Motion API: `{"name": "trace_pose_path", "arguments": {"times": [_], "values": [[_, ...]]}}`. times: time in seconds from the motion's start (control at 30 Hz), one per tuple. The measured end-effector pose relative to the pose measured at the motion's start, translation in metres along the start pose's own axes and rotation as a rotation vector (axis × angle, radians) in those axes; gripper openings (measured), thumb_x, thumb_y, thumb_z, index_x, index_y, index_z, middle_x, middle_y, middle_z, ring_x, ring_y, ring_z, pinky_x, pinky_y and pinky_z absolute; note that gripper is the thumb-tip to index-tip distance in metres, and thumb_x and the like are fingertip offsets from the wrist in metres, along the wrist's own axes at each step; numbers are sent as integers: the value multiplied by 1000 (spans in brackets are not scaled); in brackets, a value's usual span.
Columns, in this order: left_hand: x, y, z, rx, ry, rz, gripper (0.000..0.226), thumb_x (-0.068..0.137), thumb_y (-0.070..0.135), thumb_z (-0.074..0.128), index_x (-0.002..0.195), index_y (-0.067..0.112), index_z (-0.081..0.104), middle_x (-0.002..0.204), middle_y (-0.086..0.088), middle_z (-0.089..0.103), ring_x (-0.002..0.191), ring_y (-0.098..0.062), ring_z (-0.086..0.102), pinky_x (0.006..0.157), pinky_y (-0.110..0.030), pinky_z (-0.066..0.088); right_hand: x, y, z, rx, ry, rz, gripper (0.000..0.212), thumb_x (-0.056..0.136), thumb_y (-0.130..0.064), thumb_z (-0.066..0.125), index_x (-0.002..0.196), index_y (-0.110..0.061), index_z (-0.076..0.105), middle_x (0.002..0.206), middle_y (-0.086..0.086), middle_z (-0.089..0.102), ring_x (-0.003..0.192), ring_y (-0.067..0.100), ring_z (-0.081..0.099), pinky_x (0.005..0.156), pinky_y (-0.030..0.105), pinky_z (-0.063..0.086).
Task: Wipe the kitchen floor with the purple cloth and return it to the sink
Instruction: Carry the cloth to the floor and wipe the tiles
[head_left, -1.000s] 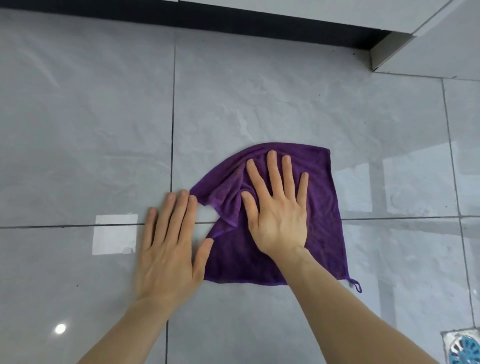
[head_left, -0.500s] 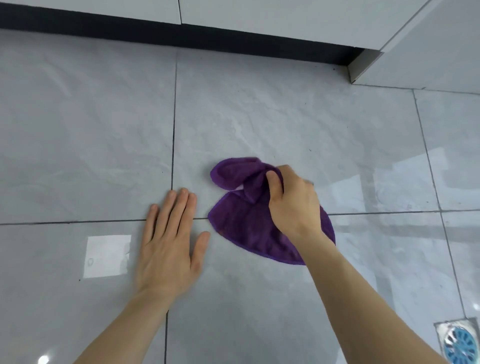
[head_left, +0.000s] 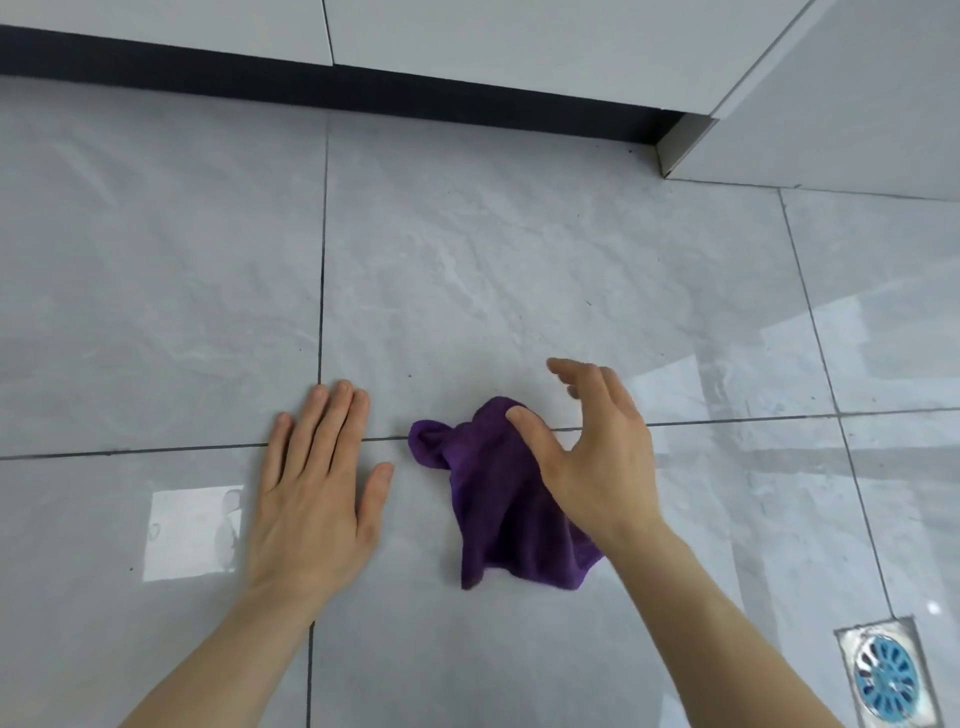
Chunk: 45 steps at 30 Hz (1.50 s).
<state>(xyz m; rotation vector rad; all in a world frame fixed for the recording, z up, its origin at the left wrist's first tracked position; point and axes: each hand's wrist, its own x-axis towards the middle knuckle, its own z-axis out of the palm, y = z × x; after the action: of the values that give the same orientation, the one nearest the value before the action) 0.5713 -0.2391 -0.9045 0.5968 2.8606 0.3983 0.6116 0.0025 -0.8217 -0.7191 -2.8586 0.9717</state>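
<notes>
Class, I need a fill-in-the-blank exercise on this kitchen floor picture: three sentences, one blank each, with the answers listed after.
1. The cloth bunched on the grey floor tiles is ____ in colour.
2. The ____ hand lies flat on the tile, palm down, fingers straight, beside the cloth.
3. The round blue grate of the floor drain sits at the bottom ____ corner of the view.

Missing words: purple; left; right
</notes>
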Motion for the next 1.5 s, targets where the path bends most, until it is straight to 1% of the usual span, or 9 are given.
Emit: {"name": "trace_pose_path", "arguments": {"times": [0.1,0.2,0.37,0.5,0.67,0.87,1.07,1.27,1.5], "values": [[1,1,0,-4,11,0,68,99,45,28,159,15,18,169,-1,17,157,-18,9,126,-50,15,-28,8,29,-182,-37,-121,70,88,-67,57,147,-31,44,155,1,43,147,22,34,117,51,30],[1,1,-1,-3,10,-2,69,98,44,33,159,14,19,169,-2,18,157,-18,9,126,-51,15,-56,20,60,-369,-170,-238,74,93,-72,44,157,-38,28,169,1,21,158,24,9,122,61,17],[1,1,-1,1,-5,-5,69,98,42,33,159,14,18,169,-2,17,157,-18,8,126,-51,14,-34,33,73,-317,-5,-210,55,103,-46,47,155,-33,36,167,-1,28,157,22,13,124,52,20],[1,2,-3,6,-24,-14,70,98,43,33,159,14,16,169,-1,15,157,-18,6,126,-51,15,18,45,69,-123,192,-9,40,104,-21,49,144,-21,50,164,3,34,156,23,19,123,52,24],[2,2,-2,8,-32,-22,71,97,43,37,159,15,17,169,-1,16,157,-19,7,125,-52,16,80,41,59,115,326,217,34,107,-21,34,138,-20,47,164,2,33,155,23,18,124,50,19],[2,3,-3,26,-33,-20,72,97,43,38,159,14,16,169,-2,16,157,-19,8,125,-52,17,96,-4,88,-229,140,13,56,103,-46,34,154,-25,37,167,9,25,156,31,16,125,51,13],[3,4,-4,45,-50,-10,70,99,48,23,158,10,20,169,-5,18,157,-20,9,126,-51,14,31,-31,114,-417,-139,-316,53,107,-46,31,158,-37,23,171,2,14,158,26,2,123,58,11],[3,3,-6,81,-83,-3,76,100,52,13,150,0,36,164,-13,31,156,-25,14,125,-54,17,-34,-15,106,-423,-235,-346,54,106,-47,33,158,-39,21,171,0,12,158,26,-1,123,61,12],[3,3,-6,63,-58,1,75,98,56,20,160,14,14,170,-3,13,158,-20,6,127,-51,13,-97,22,88,-464,-271,-411,53,105,-46,38,157,-38,28,168,0,21,157,26,13,121,59,26]]}}
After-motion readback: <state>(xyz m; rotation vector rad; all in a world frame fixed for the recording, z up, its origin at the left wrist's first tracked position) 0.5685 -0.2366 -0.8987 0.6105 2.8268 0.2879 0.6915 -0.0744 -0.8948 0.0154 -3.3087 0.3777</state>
